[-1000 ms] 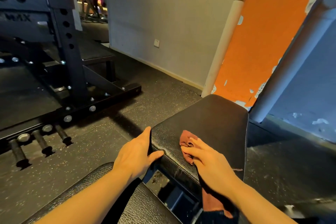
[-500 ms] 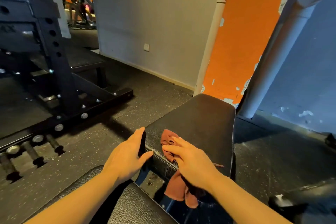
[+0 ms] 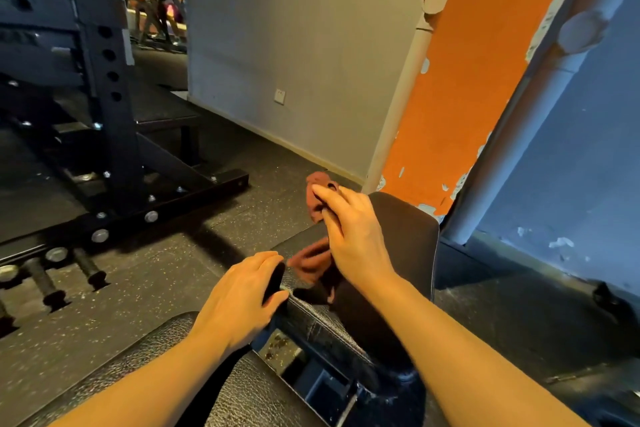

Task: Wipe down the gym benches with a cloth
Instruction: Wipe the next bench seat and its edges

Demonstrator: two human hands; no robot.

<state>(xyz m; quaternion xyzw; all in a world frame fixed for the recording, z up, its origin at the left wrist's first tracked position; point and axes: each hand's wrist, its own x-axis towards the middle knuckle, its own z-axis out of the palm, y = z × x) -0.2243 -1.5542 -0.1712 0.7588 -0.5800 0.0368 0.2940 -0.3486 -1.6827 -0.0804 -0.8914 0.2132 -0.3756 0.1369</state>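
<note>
A black padded gym bench seat [image 3: 401, 236] lies in front of me, with a second black pad [image 3: 242, 395] nearer at the bottom. My right hand [image 3: 349, 236] is raised a little over the seat and grips a dark red cloth [image 3: 313, 262]; one end bunches out past my fingertips, the rest hangs down under my palm. My left hand [image 3: 242, 298] grips the seat's near left corner, thumb on top and fingers curled round the edge.
A black power rack [image 3: 104, 87] with bolted feet and weight pegs [image 3: 86, 270] stands at the left on speckled rubber floor. White pipes [image 3: 398, 114] run up the orange and blue walls behind the bench. The bench's metal frame [image 3: 329, 388] shows between the pads.
My right hand has lifted the cloth off the near part of the seat and moved it up and away toward the far end. My left hand kept its hold on the corner.
</note>
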